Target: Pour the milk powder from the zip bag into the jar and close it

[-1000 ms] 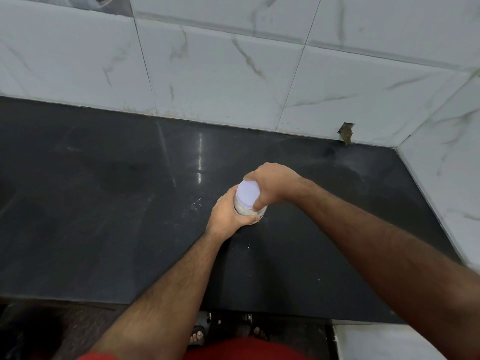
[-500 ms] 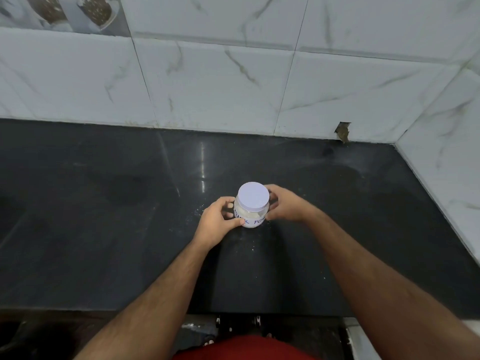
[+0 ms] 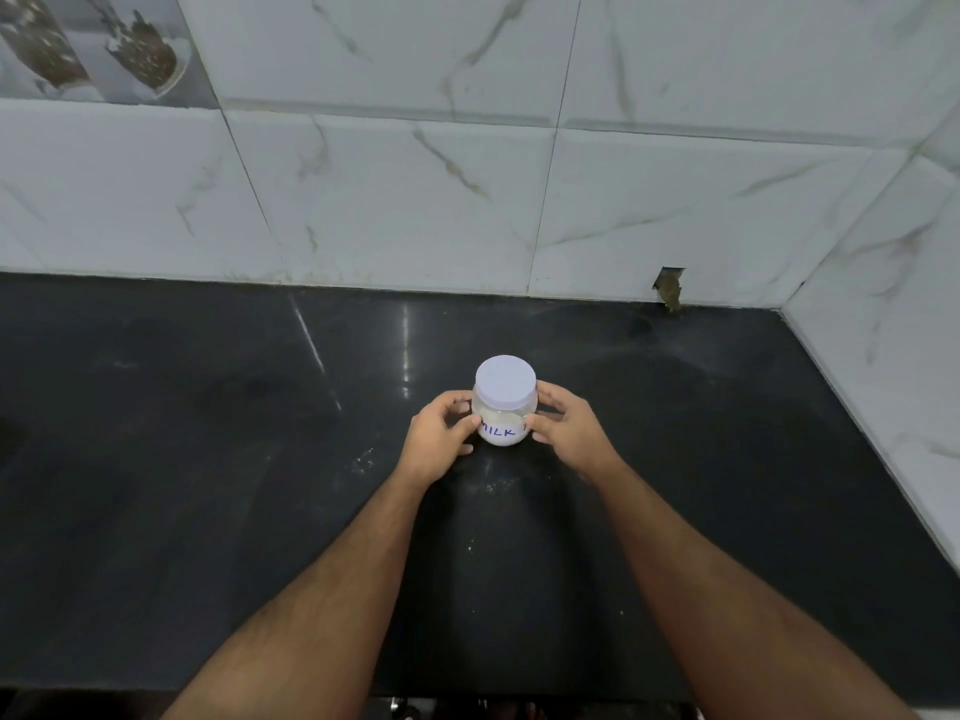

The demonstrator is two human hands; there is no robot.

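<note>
While both hands cup it, the jar (image 3: 503,420) stands upright at frame centre on the worktop (image 3: 208,459), lid (image 3: 505,381) on, prob. tight. Left hand (image 3: 441,441) & right hand (image 3: 563,433) curl round its sides, equally near.

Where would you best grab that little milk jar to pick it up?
Around the jar's round body below the lid, coming from the sides, probably. It stands upright on the counter, and both the left hand and right hand already hold its sides there. The lid looks wide and smooth, likely slippery.
</note>
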